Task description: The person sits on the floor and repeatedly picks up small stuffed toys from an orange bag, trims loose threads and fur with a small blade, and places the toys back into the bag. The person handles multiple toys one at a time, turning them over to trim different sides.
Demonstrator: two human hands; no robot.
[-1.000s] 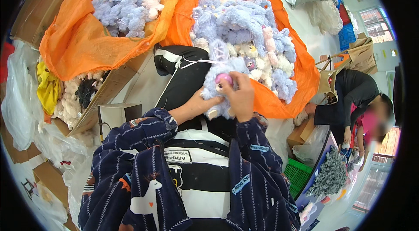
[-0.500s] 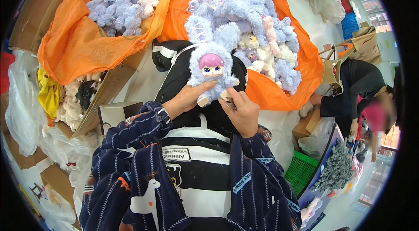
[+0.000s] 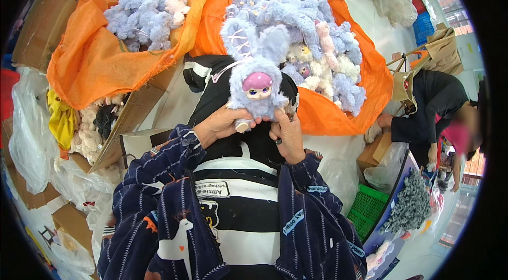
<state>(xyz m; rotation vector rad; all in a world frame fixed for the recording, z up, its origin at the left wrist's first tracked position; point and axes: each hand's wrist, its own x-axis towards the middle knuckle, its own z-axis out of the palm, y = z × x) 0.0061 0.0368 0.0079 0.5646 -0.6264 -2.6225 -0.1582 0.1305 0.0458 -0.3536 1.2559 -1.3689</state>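
A fluffy, long-eared, pale-blue plush doll (image 3: 256,85) with pink fringe and one laced ear is gripped at its base by left hand (image 3: 221,123) and right hand (image 3: 288,137), nearside of the fuller orange sack (image 3: 338,121). Lettering is borne by the striped garment (image 3: 248,216).

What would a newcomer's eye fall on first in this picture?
Probably the fluffy toy with a pink-topped face, near the centre, held by the fingers of the left hand and right hand. Next, the left orange sack at upper left and the right orange sack at upper centre, each bearing a mostly pale blue heap.
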